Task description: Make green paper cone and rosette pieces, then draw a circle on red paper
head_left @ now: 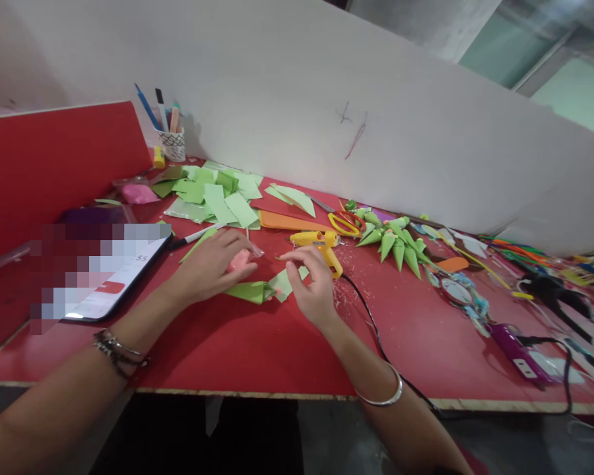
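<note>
A phone (109,274) lies near the left edge of the red bench (237,343), screen up and angled toward the person, probably so it can be read while working; a pen cup (171,144) stands at the far left corner against the white board, out of the way; green paper slips (218,194) are spread along the far edge, within reach of either hand.

The left hand (212,264) lies palm down in the middle of the bench, fingers curled around a small pink piece (239,260), seemingly pinning it to the surface; just beside it lies a folded green cone (255,291), touching both hands' working space; the right hand (313,284) hovers over the cone's pale end, thumb and forefinger narrowed to a pinch, though whether anything is between them I cannot tell.

A glue gun (321,243) rests just beyond the right fingers, its cord running to the near edge; scissors (347,223) lie behind it; finished green cones (395,241) are clustered to the right, apart from the work.
</note>
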Demonstrator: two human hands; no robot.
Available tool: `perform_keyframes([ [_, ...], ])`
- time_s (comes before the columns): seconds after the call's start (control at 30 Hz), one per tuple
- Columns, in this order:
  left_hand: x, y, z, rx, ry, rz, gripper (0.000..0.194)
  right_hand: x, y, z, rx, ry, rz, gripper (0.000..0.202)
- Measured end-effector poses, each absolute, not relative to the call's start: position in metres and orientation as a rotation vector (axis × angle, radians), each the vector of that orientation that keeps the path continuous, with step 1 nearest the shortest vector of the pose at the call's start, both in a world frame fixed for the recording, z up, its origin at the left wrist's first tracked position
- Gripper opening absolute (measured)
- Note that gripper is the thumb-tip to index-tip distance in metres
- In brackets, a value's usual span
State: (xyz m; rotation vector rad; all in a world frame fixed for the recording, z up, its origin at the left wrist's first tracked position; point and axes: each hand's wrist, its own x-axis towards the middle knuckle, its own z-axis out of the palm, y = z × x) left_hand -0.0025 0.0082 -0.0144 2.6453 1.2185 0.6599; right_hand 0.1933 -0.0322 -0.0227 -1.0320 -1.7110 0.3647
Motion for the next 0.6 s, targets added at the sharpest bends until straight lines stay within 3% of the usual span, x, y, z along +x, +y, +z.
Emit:
perform_keyframes([
  [0.1, -0.005, 0.012, -0.023, 2.646, 1.556, 0.686, 0.041, 0.193, -0.032, -0.023, -1.034, -1.722, 0.365, 0.015],
  [0.23, -0.008, 0.015, -0.035, 2.622, 1.701, 0.419, 0.051, 0.192, -0.032, -0.024, -1.024, -1.731, 0.366, 0.016],
  [0.6, 0.002, 0.01, -0.028, 2.701, 1.175, 0.871, 0.045, 0.193, -0.029, -0.028, -1.034, -1.764, 0.432, 0.02],
])
